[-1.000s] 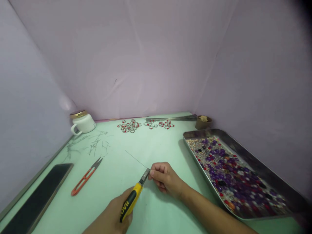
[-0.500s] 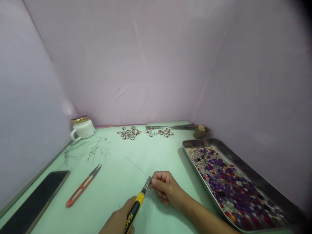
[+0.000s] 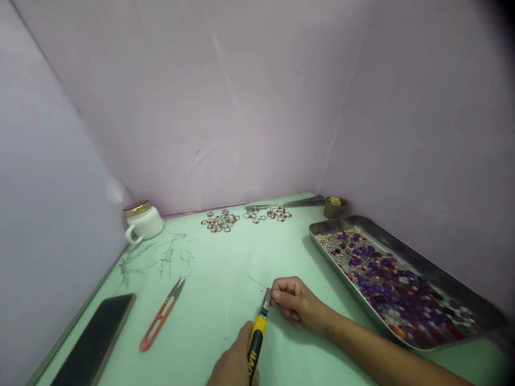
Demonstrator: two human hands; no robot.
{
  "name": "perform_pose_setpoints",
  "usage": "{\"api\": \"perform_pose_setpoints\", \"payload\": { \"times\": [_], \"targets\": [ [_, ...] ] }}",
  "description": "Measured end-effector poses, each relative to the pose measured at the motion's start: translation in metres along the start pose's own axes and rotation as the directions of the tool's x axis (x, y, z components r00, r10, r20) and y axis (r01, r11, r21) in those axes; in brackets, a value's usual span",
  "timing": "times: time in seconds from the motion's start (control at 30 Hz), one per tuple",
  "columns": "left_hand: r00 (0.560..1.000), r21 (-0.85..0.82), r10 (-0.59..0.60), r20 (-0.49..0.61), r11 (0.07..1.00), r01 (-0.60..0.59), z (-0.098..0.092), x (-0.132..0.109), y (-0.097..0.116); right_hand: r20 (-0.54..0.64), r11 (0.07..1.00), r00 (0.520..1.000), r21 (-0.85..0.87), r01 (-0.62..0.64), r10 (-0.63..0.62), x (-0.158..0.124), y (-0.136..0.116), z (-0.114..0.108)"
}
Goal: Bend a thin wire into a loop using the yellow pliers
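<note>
My left hand (image 3: pixel 235 360) is wrapped round the yellow-and-black handle of a pair of pliers (image 3: pixel 258 327), whose metal jaws point away from me. Facing it, my right hand (image 3: pixel 300 304) has thumb and forefinger pinched at the jaw tips. A thin wire (image 3: pixel 256 281) sticks out leftward from that meeting point. Whatever small piece lies between the right fingertips is hidden. To the left are orange-handled thread snips (image 3: pixel 161 316). A faint short line, perhaps a wire piece (image 3: pixel 226 261), shows on the green tabletop (image 3: pixel 225 300).
A metal tray (image 3: pixel 350 287) of mixed beads stands at the right, with a small brown pot (image 3: pixel 335 208) behind it. Red-beaded wire rings (image 3: pixel 221 220) and a wire bundle (image 3: pixel 289 203) lie at the back. Leftward are wire scraps (image 3: pixel 167 260), a lidded white mug (image 3: pixel 147 222) and a phone (image 3: pixel 96 340).
The view has shifted, so the tabletop things and both hands appear farther right. The wire showing beyond the jaws looks shorter. Both hands keep their grip.
</note>
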State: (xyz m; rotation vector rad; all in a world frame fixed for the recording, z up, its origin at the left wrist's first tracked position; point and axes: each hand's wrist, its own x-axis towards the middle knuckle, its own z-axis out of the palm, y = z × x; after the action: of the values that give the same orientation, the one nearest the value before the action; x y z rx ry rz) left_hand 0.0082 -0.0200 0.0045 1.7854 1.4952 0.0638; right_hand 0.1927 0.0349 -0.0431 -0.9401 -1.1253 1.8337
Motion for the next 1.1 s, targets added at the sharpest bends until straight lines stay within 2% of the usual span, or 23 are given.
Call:
{"api": "perform_pose_setpoints", "payload": {
  "times": [0.2, 0.37, 0.47, 0.6, 0.7, 0.87, 1.1],
  "targets": [
    [1.0, -0.053, 0.006, -0.02, 0.999, -0.007, -0.003, -0.007, 0.008, 0.018, 1.0, 1.0, 0.005, 0.024, -0.024, 0.001, -0.003, 0.002],
    [0.993, -0.168, 0.088, -0.082, 0.981, -0.101, -0.004, -0.013, 0.013, 0.006, 0.999, 0.999, -0.021, 0.049, -0.049, 0.002, -0.002, 0.004],
    [0.988, -0.148, 0.084, -0.126, 0.984, -0.103, -0.004, -0.016, 0.015, -0.02, 0.995, 0.997, -0.063, 0.076, -0.077, 0.005, 0.0, 0.003],
    [0.991, -0.138, 0.089, -0.101, 0.985, -0.103, -0.005, -0.022, 0.023, -0.027, 0.989, 0.994, -0.111, 0.102, -0.106, 0.008, 0.004, 0.002],
    [0.993, -0.145, 0.049, -0.107, 0.987, -0.065, -0.002, -0.025, 0.028, -0.024, 0.987, 0.992, -0.109, 0.12, -0.123, 0.011, 0.005, 0.002],
    [0.983, -0.119, 0.05, -0.175, 0.99, -0.071, 0.003, -0.025, 0.03, -0.02, 0.985, 0.989, -0.095, 0.144, -0.147, 0.013, 0.005, 0.002],
    [0.982, -0.083, 0.039, -0.183, 0.995, -0.055, 0.006, -0.024, 0.032, 0.017, 0.985, 0.987, -0.061, 0.159, -0.158, 0.016, 0.006, 0.001]
  ]
}}
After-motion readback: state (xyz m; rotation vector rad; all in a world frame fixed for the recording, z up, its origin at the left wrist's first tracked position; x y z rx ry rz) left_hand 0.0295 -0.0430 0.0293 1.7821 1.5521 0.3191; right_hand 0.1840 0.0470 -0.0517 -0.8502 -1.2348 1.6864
